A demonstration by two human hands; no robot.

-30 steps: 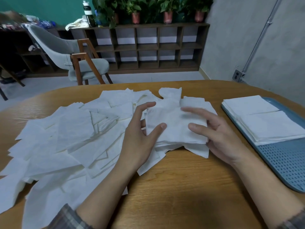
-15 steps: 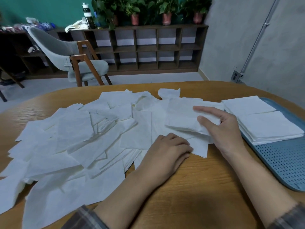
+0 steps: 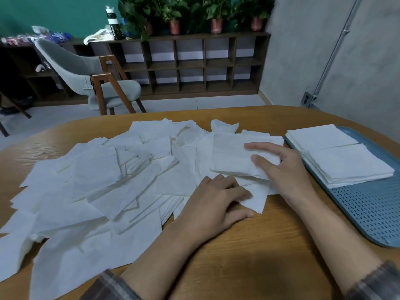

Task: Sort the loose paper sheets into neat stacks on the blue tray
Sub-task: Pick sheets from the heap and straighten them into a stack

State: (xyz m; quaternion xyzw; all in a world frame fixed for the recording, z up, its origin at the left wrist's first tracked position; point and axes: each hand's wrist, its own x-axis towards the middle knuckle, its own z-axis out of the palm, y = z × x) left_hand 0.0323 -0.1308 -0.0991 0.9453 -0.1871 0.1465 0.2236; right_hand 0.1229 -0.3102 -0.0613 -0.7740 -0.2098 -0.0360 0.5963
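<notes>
White bundle (image 3: pixel 231 154) pinched by right hand (image 3: pixel 287 169), near blue tray (image 3: pixel 368 213) edge; left hand (image 3: pixel 214 202) fingers released on loose sheets (image 3: pixel 97 180).

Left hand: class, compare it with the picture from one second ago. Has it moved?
Yes. The left hand has let go of the small stack and dropped flat onto the loose sheets, nearer the near edge of the table.
</notes>
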